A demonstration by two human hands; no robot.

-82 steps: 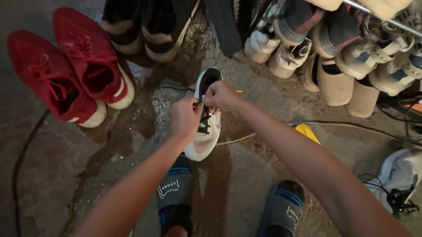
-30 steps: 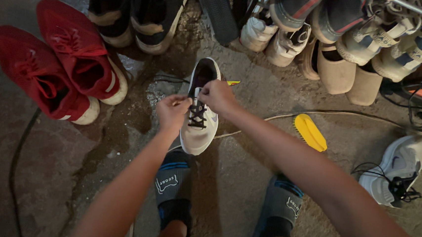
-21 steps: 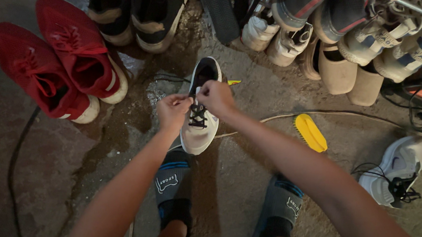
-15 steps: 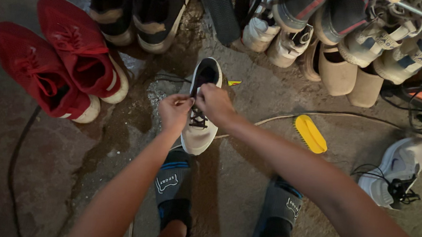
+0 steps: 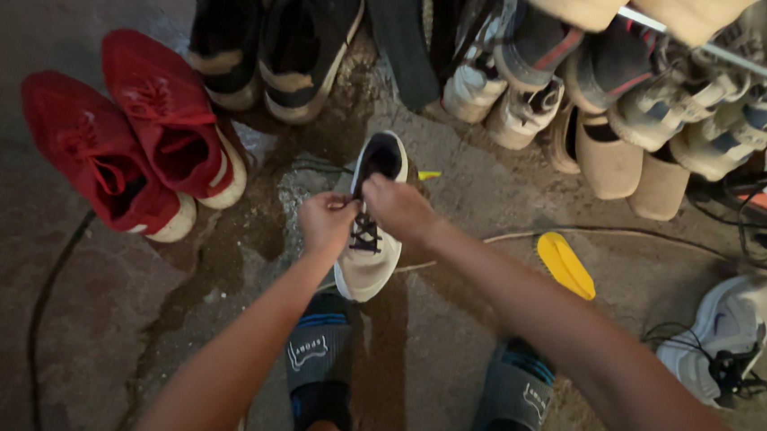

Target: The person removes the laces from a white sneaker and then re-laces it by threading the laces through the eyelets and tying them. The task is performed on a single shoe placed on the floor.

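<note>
Both hands are on the laces of the white shoe (image 5: 370, 242), which sits on the concrete floor (image 5: 447, 337) mid-frame, toe toward the person, just ahead of the left slide sandal (image 5: 318, 355). Left hand (image 5: 327, 223) is pinched shut on a dark lace (image 5: 364, 234) at the shoe's left side; right hand (image 5: 399, 209) is curled over the tongue area, fingers closed on the lace too as far as I can tell, though the grip itself is hidden under the knuckles. To do this well, I'd say: keep the shoe flat on the floor, pull both ends evenly, work one eyelet row at a time, keep tension so the crossings sit flat and don't twist. The floor patch under and left of the shoe looks wet, so keep loose lace ends off it. Counts: one white shoe in hand, two red sneakers (image 5: 127, 153) near the left edge, two black shoes (image 5: 269, 45) at the top edge, one yellow brush (image 5: 565, 265) to the right, one grey sneaker (image 5: 726, 334) near the right edge, two slide sandals on the feet. The rack (image 5: 709, 58) in the top right corner holds several more pairs; too overlapped to count.
</note>
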